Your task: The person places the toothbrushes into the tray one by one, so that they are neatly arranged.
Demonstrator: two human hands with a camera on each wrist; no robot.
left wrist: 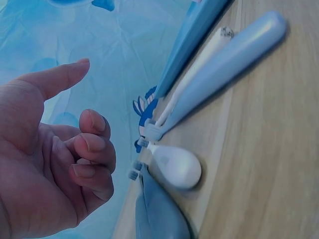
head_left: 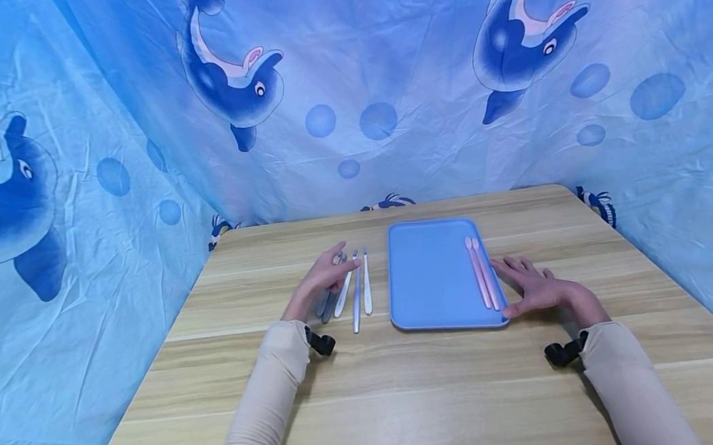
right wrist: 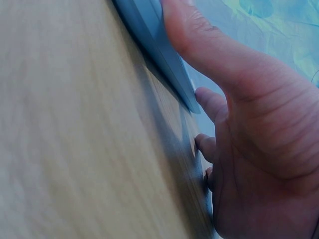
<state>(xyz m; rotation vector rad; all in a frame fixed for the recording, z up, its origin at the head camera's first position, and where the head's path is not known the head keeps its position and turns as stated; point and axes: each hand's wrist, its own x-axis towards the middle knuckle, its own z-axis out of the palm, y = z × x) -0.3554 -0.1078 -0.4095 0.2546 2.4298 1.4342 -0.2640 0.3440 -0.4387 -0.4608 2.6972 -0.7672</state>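
Head alone shows pink utensils (head_left: 479, 276); left hand (head_left: 322, 277) loosely curled, right hand (head_left: 533, 288) spread

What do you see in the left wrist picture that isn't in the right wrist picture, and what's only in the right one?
Only the left wrist view shows the bare left hand, holding nothing, and the slim blue and white long-handled tools, which look like toothbrushes.

Only the right wrist view shows the bare right hand, its thumb at the edge of the smooth blue rectangular tray.

Both show the pale wood-grain table and the blue printed cloth backdrop. A blue edge in the left view is probably that tray too.
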